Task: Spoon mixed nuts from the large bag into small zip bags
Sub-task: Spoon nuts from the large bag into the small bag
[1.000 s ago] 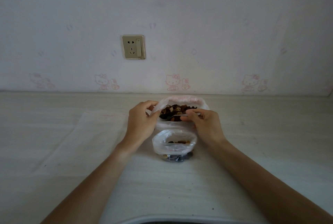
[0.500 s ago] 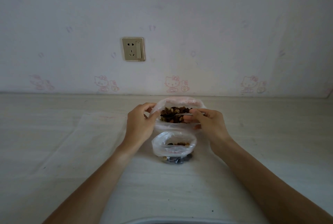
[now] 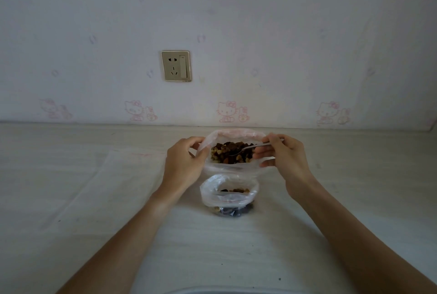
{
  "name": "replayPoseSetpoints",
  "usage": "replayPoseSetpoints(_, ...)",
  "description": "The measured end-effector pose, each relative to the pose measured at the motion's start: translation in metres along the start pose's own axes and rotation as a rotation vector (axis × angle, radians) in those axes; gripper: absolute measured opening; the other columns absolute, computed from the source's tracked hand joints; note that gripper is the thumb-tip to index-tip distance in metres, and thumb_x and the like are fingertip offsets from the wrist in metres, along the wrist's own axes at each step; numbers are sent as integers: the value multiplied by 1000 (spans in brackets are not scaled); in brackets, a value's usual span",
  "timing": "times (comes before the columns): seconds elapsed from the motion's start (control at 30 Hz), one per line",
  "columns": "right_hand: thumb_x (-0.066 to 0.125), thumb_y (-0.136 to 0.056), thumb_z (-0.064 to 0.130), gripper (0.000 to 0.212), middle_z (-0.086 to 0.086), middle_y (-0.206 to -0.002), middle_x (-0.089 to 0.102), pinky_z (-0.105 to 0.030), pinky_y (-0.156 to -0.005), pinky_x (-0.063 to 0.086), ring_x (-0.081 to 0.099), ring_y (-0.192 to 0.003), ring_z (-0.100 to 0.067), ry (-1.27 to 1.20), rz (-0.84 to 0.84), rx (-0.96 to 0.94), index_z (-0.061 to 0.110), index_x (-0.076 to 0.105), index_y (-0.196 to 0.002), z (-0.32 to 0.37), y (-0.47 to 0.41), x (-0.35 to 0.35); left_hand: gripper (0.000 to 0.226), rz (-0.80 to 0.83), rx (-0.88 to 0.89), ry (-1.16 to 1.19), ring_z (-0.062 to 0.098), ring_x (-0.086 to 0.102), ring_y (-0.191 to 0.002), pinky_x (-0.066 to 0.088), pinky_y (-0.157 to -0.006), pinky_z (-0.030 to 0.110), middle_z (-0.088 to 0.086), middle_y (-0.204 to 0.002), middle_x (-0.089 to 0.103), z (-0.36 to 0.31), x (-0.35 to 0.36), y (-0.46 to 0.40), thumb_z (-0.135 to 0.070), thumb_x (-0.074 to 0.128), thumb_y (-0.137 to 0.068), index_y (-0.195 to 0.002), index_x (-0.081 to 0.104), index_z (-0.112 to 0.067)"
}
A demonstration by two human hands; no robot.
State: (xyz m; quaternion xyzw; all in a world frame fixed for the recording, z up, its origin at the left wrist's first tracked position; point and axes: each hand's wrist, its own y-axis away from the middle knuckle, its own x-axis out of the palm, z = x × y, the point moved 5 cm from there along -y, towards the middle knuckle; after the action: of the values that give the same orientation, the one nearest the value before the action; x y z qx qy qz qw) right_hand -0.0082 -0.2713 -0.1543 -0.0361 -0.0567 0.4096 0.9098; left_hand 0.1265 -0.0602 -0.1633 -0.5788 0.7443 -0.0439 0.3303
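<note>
The large clear bag (image 3: 233, 134) stands open on the table, with mixed nuts (image 3: 227, 155) showing inside. My left hand (image 3: 185, 163) pinches its left rim. My right hand (image 3: 282, 154) holds a metal spoon (image 3: 248, 148) by the handle, and the spoon's bowl is down among the nuts. In front of the large bag sits a small zip bag (image 3: 228, 195), open at the top and partly filled with nuts.
Flat clear plastic (image 3: 99, 185) lies spread on the table to the left. A wall with a socket (image 3: 176, 66) rises behind the table. A pale curved edge (image 3: 212, 291) shows at the bottom of the view.
My right hand has drawn back to the right and lifted a little, so the spoon handle now shows. The spoon's bowl has dipped into the nuts. My left hand keeps its hold on the rim.
</note>
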Motion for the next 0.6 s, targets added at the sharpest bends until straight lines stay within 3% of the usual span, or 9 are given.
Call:
replayPoseSetpoints(0.07,46,-110,22,31,-18,-84,76,-30,-55,56,74,-70,-26,-12,0,-30,6,68,-95,4,0,-2,26,15,14,-41,0,66,-74,51,-63,13,-16,-103,68,-3,-3,0,-44,71,-93,-117,72,-35)
replayPoseSetpoints(0.2,44,-110,24,34,-22,-83,74,-37,-60,56,72,-72,-30,-51,22,-82,5,67,-94,14,0,-6,32,-35,44,-132,-1,64,-84,51,-74,18,-17,-107,61,-9,-18,2,-50,76,-87,-114,68,-34)
replayPoseSetpoints(0.33,43,-111,25,36,-16,-73,72,-36,-57,56,71,-66,-30,-88,59,-110,6,66,-90,22,2,-7,14,-68,119,-181,3,64,-73,48,-66,15,-16,-85,66,-21,-35,10,-44,77,-87,-86,66,-35)
replayPoseSetpoints(0.4,43,-111,25,37,-15,-68,70,-35,-54,56,70,-62,-30,-106,86,-114,6,64,-87,26,4,-7,21,11,128,-139,2,62,-62,45,-58,13,-14,-70,67,-22,-37,17,-44,75,-89,-75,67,-32)
replayPoseSetpoints(0.47,43,-111,24,37,-14,-64,68,-34,-52,55,68,-58,-29,-114,121,-114,5,63,-86,29,5,-6,33,107,86,-95,2,58,-52,47,-56,20,-11,-61,65,-20,-34,29,-49,68,-95,-69,68,-29)
replayPoseSetpoints(0.53,43,-110,24,37,-14,-62,66,-33,-50,54,66,-55,-29,-97,162,-120,5,62,-85,31,7,-4,40,198,1,-71,8,62,-49,52,-58,29,-7,-61,67,-17,-30,39,-54,60,-99,-70,72,-29)
replayPoseSetpoints(0.6,43,-110,25,38,-14,-62,65,-32,-51,54,65,-54,-29,-47,207,-127,6,62,-82,33,10,-2,39,301,-53,-42,14,68,-55,52,-59,24,-2,-68,72,-18,-24,46,-53,60,-99,-75,76,-27)
